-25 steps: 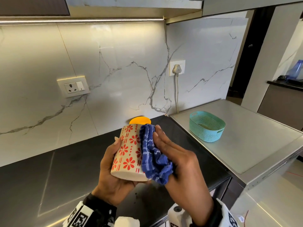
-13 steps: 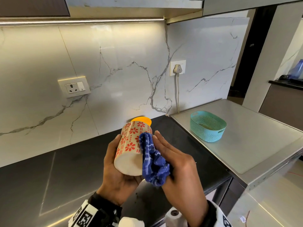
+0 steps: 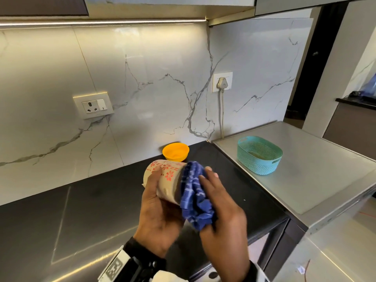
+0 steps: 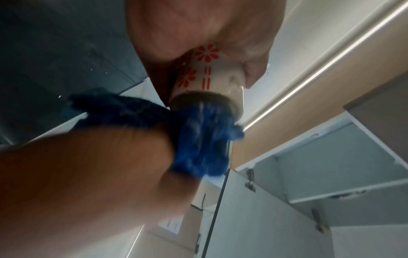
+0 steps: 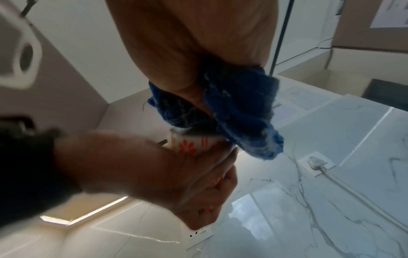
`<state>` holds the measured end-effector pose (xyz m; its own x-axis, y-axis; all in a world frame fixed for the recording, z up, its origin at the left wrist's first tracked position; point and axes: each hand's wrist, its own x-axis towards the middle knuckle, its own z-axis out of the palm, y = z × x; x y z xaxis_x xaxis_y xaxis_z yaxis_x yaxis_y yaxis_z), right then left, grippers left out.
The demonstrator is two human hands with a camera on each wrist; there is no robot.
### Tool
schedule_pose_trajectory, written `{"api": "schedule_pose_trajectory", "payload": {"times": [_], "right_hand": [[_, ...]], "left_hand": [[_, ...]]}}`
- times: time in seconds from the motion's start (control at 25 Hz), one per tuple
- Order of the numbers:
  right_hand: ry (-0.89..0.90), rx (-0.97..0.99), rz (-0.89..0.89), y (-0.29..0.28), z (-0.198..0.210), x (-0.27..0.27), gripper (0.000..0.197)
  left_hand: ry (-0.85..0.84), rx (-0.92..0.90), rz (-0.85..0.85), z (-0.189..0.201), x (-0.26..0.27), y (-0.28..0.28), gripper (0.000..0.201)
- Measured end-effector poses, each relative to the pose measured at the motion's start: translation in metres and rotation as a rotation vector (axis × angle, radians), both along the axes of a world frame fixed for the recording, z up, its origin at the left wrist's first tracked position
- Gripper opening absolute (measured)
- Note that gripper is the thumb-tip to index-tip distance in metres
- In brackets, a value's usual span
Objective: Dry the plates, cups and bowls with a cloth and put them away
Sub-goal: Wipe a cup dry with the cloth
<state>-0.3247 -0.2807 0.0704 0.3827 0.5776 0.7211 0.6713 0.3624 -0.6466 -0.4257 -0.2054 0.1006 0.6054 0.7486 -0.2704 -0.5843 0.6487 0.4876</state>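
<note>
I see the cup [image 3: 162,180] held above the dark counter [image 3: 61,220], tipped on its side, mouth toward the right. My left hand [image 3: 158,212] wraps it, fingers curled round the wall. The blue cloth [image 3: 195,200] is bunched against the mouth, my right hand [image 3: 221,212] clutching it with fingers curled. Behind stands an orange bowl [image 3: 176,152]; a teal basket [image 3: 259,154] sits on the steel top [image 3: 325,169].

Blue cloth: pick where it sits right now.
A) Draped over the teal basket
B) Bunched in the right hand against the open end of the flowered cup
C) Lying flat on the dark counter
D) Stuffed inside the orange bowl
B: the blue cloth is bunched in the right hand against the mouth of the flowered cup, which the left hand grips.
</note>
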Motion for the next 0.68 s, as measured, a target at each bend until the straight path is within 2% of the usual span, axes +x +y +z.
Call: {"api": "schedule_pose_trajectory", "payload": {"times": [0.12, 0.24, 0.32, 0.44, 0.48, 0.56, 0.64, 0.68], "right_hand": [[-0.21, -0.002, -0.019, 0.003, -0.007, -0.003, 0.049], [-0.36, -0.037, -0.005, -0.007, -0.021, 0.0, 0.04], [-0.353, -0.12, -0.075, -0.008, -0.021, 0.006, 0.039], [-0.244, -0.187, -0.117, -0.002, -0.005, 0.01, 0.056], [-0.243, -0.17, -0.107, -0.002, -0.001, 0.008, 0.054], [-0.349, -0.109, -0.078, -0.009, -0.005, 0.001, 0.042], [-0.433, -0.116, -0.042, -0.018, -0.018, -0.004, 0.043], [-0.439, -0.135, -0.052, -0.019, -0.021, -0.002, 0.042]], "left_hand": [[0.017, 0.027, 0.018, 0.006, 0.007, -0.012, 0.07], [0.031, 0.014, 0.036, 0.014, 0.005, -0.014, 0.068], [0.089, 0.041, 0.109, 0.014, 0.006, -0.013, 0.069], [0.124, 0.068, 0.221, 0.009, 0.014, -0.019, 0.068], [0.121, 0.055, 0.211, 0.009, 0.015, -0.022, 0.068], [0.054, -0.004, 0.117, 0.014, 0.013, -0.025, 0.069], [0.021, -0.062, 0.011, 0.014, 0.009, -0.024, 0.073], [0.038, -0.065, 0.012, 0.014, 0.009, -0.024, 0.074]]}}
